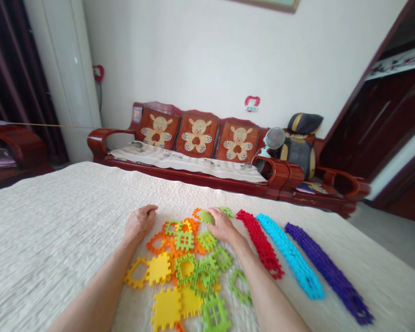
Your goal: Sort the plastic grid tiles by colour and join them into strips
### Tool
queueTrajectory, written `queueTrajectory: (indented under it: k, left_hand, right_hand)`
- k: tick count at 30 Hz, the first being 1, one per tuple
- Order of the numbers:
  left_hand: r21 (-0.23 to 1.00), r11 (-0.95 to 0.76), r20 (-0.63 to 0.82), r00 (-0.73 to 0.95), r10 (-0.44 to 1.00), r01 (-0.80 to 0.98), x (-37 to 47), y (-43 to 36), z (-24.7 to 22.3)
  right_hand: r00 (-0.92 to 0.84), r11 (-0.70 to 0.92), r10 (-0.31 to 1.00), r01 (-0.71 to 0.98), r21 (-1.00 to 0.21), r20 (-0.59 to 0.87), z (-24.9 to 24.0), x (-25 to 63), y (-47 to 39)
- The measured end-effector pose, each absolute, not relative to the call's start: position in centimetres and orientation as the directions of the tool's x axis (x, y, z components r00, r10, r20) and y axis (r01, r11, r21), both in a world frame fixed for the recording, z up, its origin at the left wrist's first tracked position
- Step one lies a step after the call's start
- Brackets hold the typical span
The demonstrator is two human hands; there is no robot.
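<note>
My right hand (222,227) has its thumb and fingers closed on a green plastic interlocking tile (206,216) at the far end of a loose pile. My left hand (141,223) rests on the cloth left of the pile, fingers curled in, with nothing showing in it. Between my forearms lie several notched square tiles, overlapping: a solid yellow tile (166,308), a green window-frame tile (216,313), an orange tile with a cut-out (157,243) and others like them. Another green tile (226,211) lies just past my right hand.
To the right, a red row (261,242), a light blue row (290,256) and a purple row (328,272) of tiles lie side by side on the cream-covered surface (62,221). Beyond it stand a wooden sofa (193,171) with bear cushions and a small fan (275,138).
</note>
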State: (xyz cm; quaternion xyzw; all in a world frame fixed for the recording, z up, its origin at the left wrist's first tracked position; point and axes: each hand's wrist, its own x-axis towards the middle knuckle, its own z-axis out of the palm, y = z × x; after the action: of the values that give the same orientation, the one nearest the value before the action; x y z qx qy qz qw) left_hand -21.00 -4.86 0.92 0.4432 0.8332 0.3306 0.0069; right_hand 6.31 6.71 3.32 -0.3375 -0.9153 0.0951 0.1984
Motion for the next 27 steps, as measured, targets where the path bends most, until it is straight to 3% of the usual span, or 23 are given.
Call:
queueTrajectory:
  k: [5, 9, 19, 27]
  left_hand:
    - [0.555, 0.392, 0.273, -0.606, 0.747, 0.733, -20.9, -5.0, 1.0]
    - [0.562, 0.389, 0.269, -0.606, 0.748, 0.73, -20.9, -4.9, 1.1]
    - [0.558, 0.394, 0.269, -0.609, 0.746, 0.73, -20.9, -4.8, 1.0]
    - [0.553, 0.399, 0.27, -0.61, 0.745, 0.732, -20.9, -4.8, 1.2]
  right_hand:
    - [-0.44, 0.581, 0.787, 0.765, -0.279, 0.433, 3.7, 8.4, 7.1]
    - [-0.299, 0.42, 0.868, 0.869, -0.263, 0.398, 3.1, 10.0, 7.6]
    - [-0.324, 0.417, 0.854, 0.894, -0.164, 0.407, 2.2, 9.9, 7.1]
    - [-0.305, 0.405, 0.861, 0.895, -0.186, 0.408, 2.2, 9.8, 7.5]
